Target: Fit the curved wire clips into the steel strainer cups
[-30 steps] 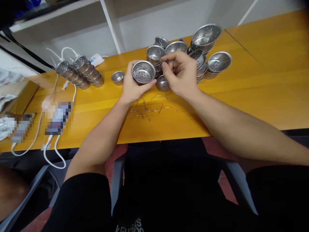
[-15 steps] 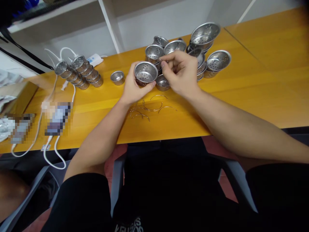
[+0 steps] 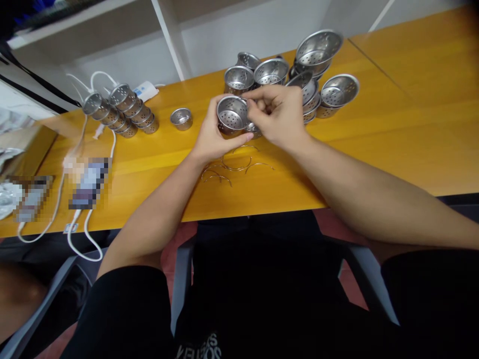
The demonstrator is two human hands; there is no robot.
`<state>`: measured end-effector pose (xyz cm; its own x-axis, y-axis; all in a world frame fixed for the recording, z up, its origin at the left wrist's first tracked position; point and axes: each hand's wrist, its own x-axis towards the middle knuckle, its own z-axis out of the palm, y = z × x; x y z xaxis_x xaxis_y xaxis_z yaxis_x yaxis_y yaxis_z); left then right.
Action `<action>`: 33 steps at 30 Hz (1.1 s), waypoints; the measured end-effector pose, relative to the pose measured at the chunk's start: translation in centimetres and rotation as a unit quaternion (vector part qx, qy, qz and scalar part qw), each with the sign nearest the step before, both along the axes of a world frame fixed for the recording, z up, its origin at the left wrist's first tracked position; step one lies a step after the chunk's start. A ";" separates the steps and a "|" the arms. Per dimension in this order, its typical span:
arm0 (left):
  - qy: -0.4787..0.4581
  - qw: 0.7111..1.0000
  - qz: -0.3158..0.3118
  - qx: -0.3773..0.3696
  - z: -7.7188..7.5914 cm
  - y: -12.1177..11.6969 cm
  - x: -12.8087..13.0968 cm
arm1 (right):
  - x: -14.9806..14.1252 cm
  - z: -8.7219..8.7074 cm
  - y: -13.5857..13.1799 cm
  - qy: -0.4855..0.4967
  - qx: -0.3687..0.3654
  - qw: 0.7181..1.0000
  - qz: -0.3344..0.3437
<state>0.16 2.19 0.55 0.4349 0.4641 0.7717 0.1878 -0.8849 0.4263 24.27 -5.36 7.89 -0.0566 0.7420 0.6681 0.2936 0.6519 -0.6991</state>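
The metal cup (image 3: 232, 115) has shifted to the right, and the gap between its rim and the right hand (image 3: 279, 112) has closed. The work at the rim therefore appears to be at its contact stage.

Left hand (image 3: 211, 133): grasps the cup, fingers around the left and far sides, thumb along the near side. The cup's mouth is tilted toward the person.

Right hand: reaches in from the near right, thumb and index finger extended to the cup's right rim, other fingers curled. Whether the fingertips close on the rim, a wire or nothing cannot be told.

The cup sits between the two hands, on the far side of loose curved wires (image 3: 236, 170) lying on the table (image 3: 292, 195). Other perforated cups (image 3: 271, 72) stand farther back, partly behind the right hand.
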 end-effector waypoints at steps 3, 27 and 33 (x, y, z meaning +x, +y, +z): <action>0.011 1.000 0.008 -0.009 0.4 -0.6 0.2 | -0.2 -0.2 0.1 -0.003 0.005 1.000 0.001; -0.002 0.999 -0.037 -0.032 1.9 -1.4 0.4 | 0.0 2.6 -1.8 0.072 -0.136 0.959 0.237; 0.006 0.998 -0.051 -0.021 1.5 -0.9 0.2 | 0.1 3.2 -1.8 0.062 -0.148 0.956 0.245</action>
<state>0.36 1.31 2.09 0.4910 0.4489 0.7466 0.1030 -0.8809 0.4620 24.37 -7.19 11.08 -0.3798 0.8040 0.4576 -0.0931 0.4589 -0.8836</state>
